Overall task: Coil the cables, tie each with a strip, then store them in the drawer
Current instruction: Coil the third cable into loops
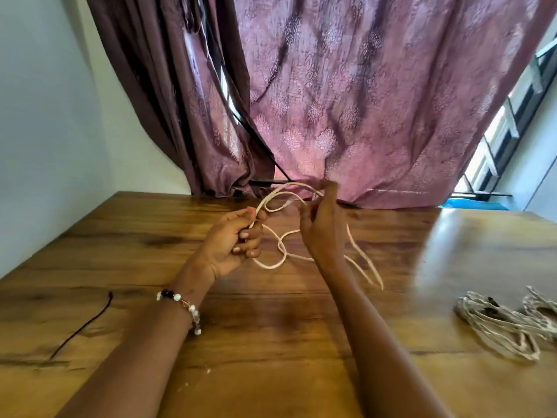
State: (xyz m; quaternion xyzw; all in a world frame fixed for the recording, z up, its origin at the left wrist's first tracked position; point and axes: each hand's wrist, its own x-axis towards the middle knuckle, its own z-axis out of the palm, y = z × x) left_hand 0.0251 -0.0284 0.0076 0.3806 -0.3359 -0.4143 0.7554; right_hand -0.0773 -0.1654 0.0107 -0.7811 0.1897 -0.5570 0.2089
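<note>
Item 1: dark strip (81, 325), thin, lying loose on the wooden table (271, 342) at far left, well apart from both hands.

Item 2: left hand (233, 244), palm up, beaded bracelet (187, 309) on the wrist; fingers curled round 1 end of the loops of the white cable (278, 257), thumb on top.

Item 3: white cable, loops arching between the 2 hands above the table; slack strands sag to the tabletop below and trail to the right of the right forearm.

Item 4: right hand (322, 224), raised, back toward the camera; fingertips pinching the far end of the cable loops near the curtain hem.

Item 5: mauve patterned curtain (346, 101), hanging behind the table's far edge.

Item 6: coiled pale cables (506, 324), bundled with dark ties, lying on the table at far right; blurred.
</note>
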